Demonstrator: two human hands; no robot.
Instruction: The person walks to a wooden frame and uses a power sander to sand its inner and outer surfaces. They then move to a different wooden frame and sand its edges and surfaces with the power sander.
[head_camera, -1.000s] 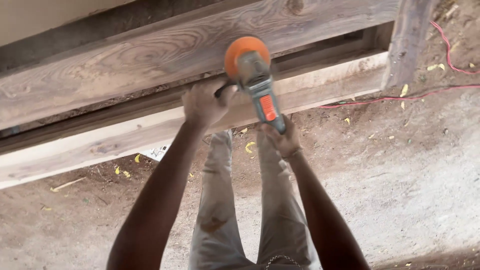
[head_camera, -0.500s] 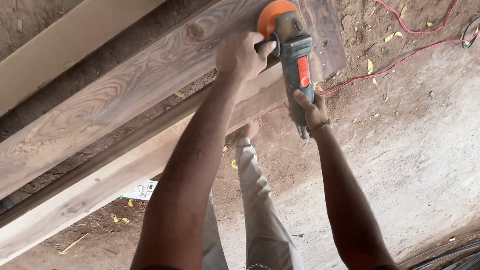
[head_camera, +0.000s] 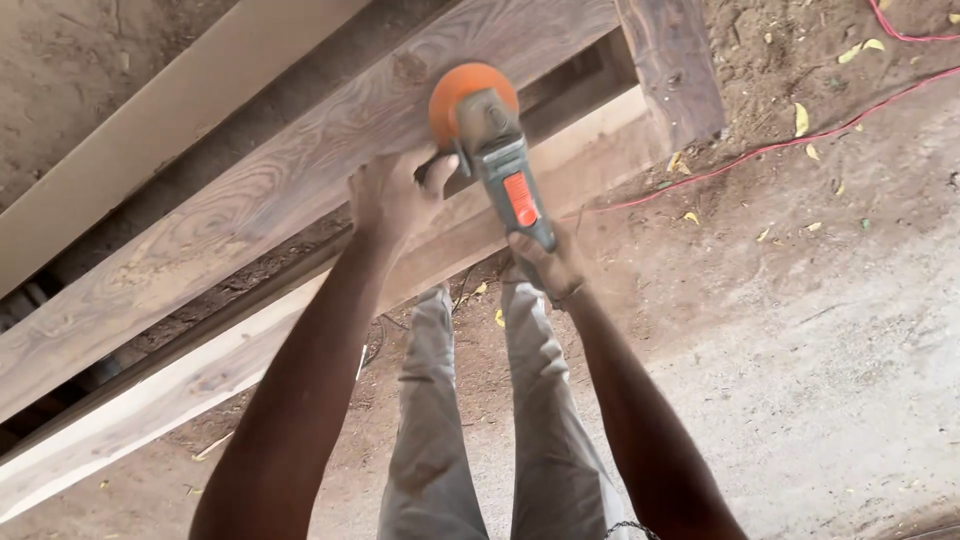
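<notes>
A grey power sander (head_camera: 497, 158) with an orange round disc and an orange switch rests disc-down on a long grained wooden beam (head_camera: 240, 215). My left hand (head_camera: 392, 192) grips the sander's side handle, just left of the head. My right hand (head_camera: 545, 262) holds the rear end of the sander's body, below the beam's edge. A second, paler beam (head_camera: 140, 405) lies parallel and nearer to me, and an upright cross piece (head_camera: 672, 65) closes the frame at the right end.
A pale plank (head_camera: 150, 125) runs along the far side of the beam. A red cable (head_camera: 800, 140) trails over the dirt ground at the right. Yellow leaves (head_camera: 803, 118) are scattered there. My legs in grey trousers (head_camera: 480, 420) stand below.
The sander and both hands have slid left along the beam, away from the cross piece at the right end. The camera view has shifted with them.
</notes>
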